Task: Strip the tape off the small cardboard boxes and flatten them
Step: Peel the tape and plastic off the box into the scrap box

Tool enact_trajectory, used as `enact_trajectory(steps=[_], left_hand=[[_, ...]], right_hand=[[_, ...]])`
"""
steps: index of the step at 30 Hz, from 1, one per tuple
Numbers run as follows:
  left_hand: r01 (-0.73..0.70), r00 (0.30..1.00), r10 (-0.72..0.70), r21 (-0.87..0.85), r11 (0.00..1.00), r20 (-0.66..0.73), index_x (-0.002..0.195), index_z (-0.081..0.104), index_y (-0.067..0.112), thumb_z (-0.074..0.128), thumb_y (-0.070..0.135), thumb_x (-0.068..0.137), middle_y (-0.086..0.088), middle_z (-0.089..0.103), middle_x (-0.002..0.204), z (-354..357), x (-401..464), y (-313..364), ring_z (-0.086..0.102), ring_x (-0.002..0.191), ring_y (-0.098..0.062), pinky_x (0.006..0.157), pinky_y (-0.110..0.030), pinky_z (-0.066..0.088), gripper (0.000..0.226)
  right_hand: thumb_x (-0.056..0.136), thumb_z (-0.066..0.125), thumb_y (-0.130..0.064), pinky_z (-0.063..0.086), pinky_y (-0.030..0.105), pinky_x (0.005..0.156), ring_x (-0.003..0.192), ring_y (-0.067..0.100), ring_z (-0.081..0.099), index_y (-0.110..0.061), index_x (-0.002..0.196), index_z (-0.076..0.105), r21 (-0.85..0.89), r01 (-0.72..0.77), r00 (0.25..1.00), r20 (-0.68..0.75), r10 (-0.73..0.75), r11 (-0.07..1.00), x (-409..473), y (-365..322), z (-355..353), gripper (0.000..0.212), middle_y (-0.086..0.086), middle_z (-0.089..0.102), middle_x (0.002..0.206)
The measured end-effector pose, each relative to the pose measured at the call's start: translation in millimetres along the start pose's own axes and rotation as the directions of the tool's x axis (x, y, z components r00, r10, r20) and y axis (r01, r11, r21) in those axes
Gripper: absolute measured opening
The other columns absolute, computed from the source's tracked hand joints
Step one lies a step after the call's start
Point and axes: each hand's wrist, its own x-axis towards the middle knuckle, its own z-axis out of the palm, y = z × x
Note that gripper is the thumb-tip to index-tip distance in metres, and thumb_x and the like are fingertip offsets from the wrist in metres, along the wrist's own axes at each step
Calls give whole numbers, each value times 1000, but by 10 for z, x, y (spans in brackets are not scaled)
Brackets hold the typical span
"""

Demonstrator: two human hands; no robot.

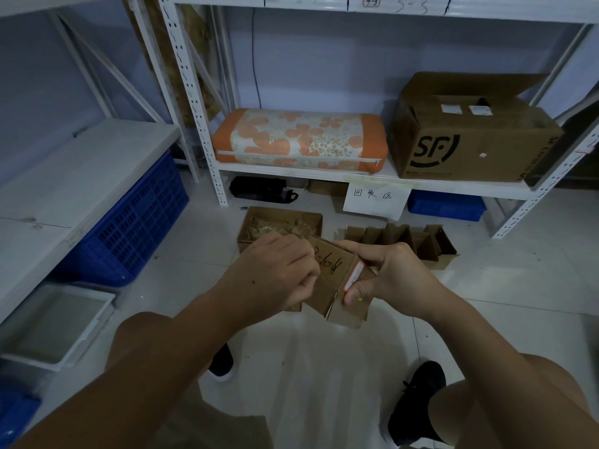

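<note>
Now | small cardboard box (327,280) tilted, long axis toward shelves | left hand (278,270), right hand (389,273) both pinching it

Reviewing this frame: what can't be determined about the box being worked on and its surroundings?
Head view only:
- Tape on the small box: hidden by the left hand and right hand.
- Handwriting on the box: partly covered by left fingers.
- Carton behind: contents blurred.
- Shelf labels: cut off at the top edge.

Matt cardboard box (334,280); glossy floor tiles (324,367)
</note>
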Motion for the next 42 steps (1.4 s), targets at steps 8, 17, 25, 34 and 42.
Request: enact_trajectory(steps=[8, 17, 25, 34, 42], left_hand=[[77, 986, -62, -93, 993, 155, 86, 57, 13, 49, 16, 91, -2, 55, 87, -25, 55, -10, 50, 77, -14, 73, -20, 37, 10], [133, 976, -108, -127, 983, 188, 84, 54, 12, 52, 12, 87, -1, 51, 83, -51, 59, 13, 45, 71, -12, 69, -16, 30, 4], [228, 966, -196, -198, 953, 171, 85, 54, 11, 57, 8, 86, 2, 48, 85, -18, 49, 19, 37, 75, -5, 73, -8, 33, 4], [154, 984, -132, -199, 968, 119, 110, 71, 10, 59, 28, 97, -3, 65, 101, -13, 34, -32, 54, 91, -11, 88, -11, 37, 26], [37, 998, -30, -135, 990, 53, 94, 69, 9, 59, 16, 97, -6, 66, 93, 2, 41, -18, 61, 82, -21, 72, -35, 52, 12]], right_hand=[[62, 95, -30, 52, 38, 104, 119, 2, 63, -25, 142, 59, 38, -10, 1000, 18, 9, 999, 13, -23, 15, 87, -12, 72, 123], [62, 96, -22, 54, 42, 102, 119, 6, 65, -22, 141, 61, 36, 14, 1000, -9, -14, 999, 4, -6, 27, 86, -8, 72, 124], [61, 95, -24, 54, 41, 101, 119, 5, 64, -25, 139, 61, 52, 10, 1000, -29, -9, 999, -30, -22, 41, 85, -10, 72, 122], [57, 92, -37, 51, 40, 106, 121, 1, 62, -39, 138, 56, 79, -24, 999, -32, 27, 997, -40, -16, 41, 89, -15, 72, 121], [56, 91, -36, 50, 39, 108, 123, 0, 61, -47, 132, 53, 111, 8, 998, -56, -2, 994, -44, -60, 66, 85, -12, 71, 123]])
